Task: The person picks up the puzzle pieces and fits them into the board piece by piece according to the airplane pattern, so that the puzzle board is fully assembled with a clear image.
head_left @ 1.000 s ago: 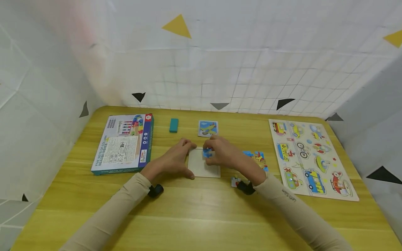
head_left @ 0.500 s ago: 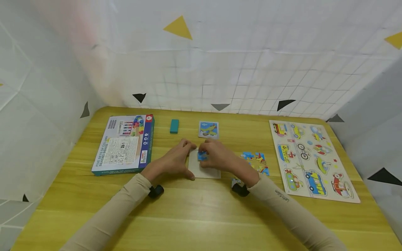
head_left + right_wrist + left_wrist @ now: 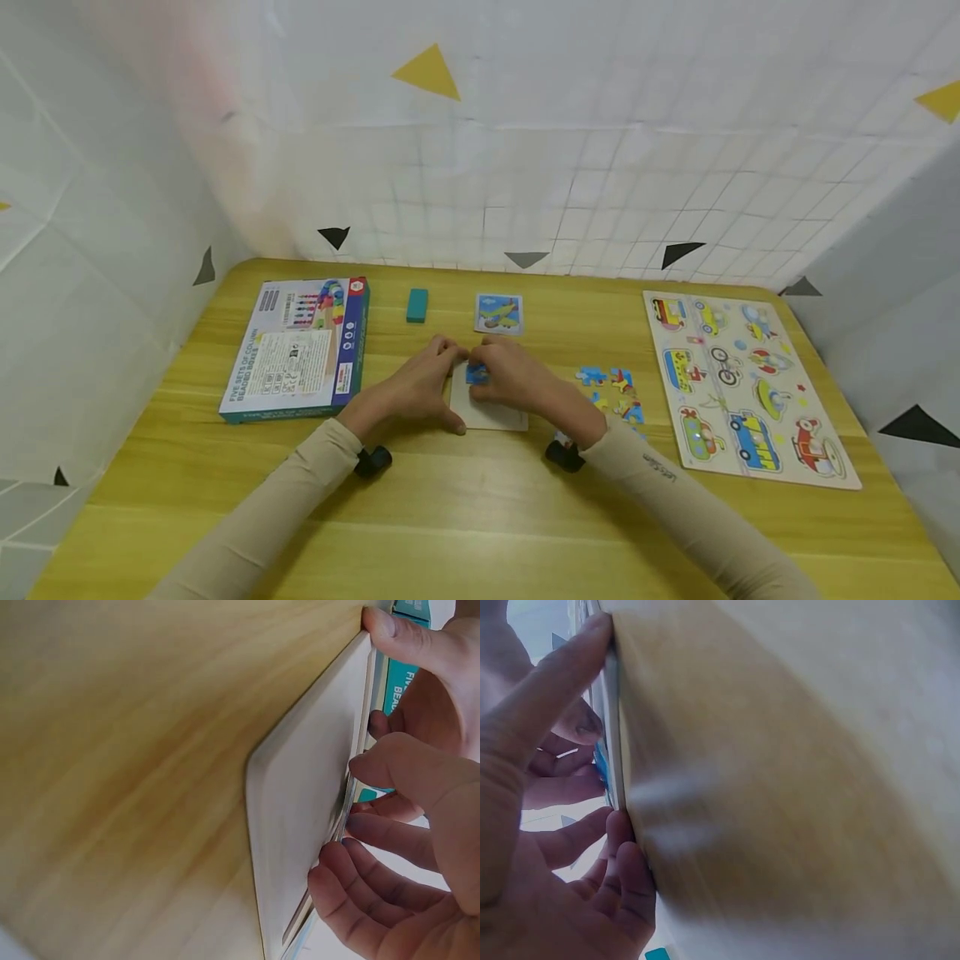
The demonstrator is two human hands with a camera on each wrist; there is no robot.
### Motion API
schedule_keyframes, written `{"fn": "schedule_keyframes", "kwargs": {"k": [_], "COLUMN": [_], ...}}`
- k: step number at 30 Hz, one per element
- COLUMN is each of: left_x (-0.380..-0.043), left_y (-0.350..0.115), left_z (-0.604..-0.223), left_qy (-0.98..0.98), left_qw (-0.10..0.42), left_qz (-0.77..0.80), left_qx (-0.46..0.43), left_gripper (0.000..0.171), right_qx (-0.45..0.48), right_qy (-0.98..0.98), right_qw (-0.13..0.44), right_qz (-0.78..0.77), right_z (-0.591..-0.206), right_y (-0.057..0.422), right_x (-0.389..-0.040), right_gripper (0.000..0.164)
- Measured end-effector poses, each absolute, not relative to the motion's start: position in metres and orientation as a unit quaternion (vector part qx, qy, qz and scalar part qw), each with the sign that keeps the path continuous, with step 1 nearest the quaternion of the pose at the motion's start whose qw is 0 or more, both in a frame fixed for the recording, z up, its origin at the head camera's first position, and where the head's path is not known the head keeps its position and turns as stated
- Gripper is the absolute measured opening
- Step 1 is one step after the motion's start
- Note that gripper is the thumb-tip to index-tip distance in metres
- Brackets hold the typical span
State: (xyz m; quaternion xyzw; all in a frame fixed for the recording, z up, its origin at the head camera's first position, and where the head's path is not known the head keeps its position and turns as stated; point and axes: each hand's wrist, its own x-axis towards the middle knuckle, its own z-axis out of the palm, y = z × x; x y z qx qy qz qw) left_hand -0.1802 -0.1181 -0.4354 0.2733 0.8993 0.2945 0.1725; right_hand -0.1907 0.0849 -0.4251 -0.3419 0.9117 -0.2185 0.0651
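A pale wooden puzzle tray (image 3: 491,417) with a raised rim lies flat on the table. My left hand (image 3: 416,383) holds it along its left side, thumb at the near corner and fingertips at the far corner. A blue puzzle piece (image 3: 476,374) sits at the tray's far-left corner, pinched by my right hand (image 3: 517,379). Fingers cover part of that piece; in the left wrist view only a blue sliver (image 3: 601,761) shows. Seen from the right wrist, the right fingertips touch the tray (image 3: 300,787). Loose puzzle pieces (image 3: 626,408) lie right of the tray, some hidden by the right wrist.
Behind the tray lies a small airplane picture card (image 3: 498,314), with a teal block (image 3: 417,306) to its left. A beaded-box carton (image 3: 292,350) occupies the left side. On the right lies a wooden vehicle pegboard (image 3: 750,387). A white curtain stands behind the table.
My right hand has moved left across the tray, carrying the blue piece into the far-left corner. More loose pieces show by the right wrist. The left hand keeps its place.
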Motion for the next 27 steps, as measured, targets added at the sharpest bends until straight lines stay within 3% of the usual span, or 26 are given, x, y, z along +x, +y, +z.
{"fn": "schedule_keyframes", "kwargs": {"k": [14, 27], "left_x": [-0.181, -0.1813], "left_y": [-0.1162, -0.1178], "left_z": [-0.4357, -0.4363], "left_qy": [0.901, 0.904], "left_qw": [0.163, 0.17], "left_qz": [0.28, 0.282], "left_qx": [0.288, 0.274], "left_gripper": [0.103, 0.106], "right_qx": [-0.36, -0.373], "right_qy": [0.91, 0.904], "right_qw": [0.043, 0.039], "right_qz": [-0.2, -0.205], "right_z": [-0.4261, -0.4218], "right_y": [0.078, 0.0767], "right_x": [-0.1907, -0.1911], "right_gripper": [0.021, 0.03]}}
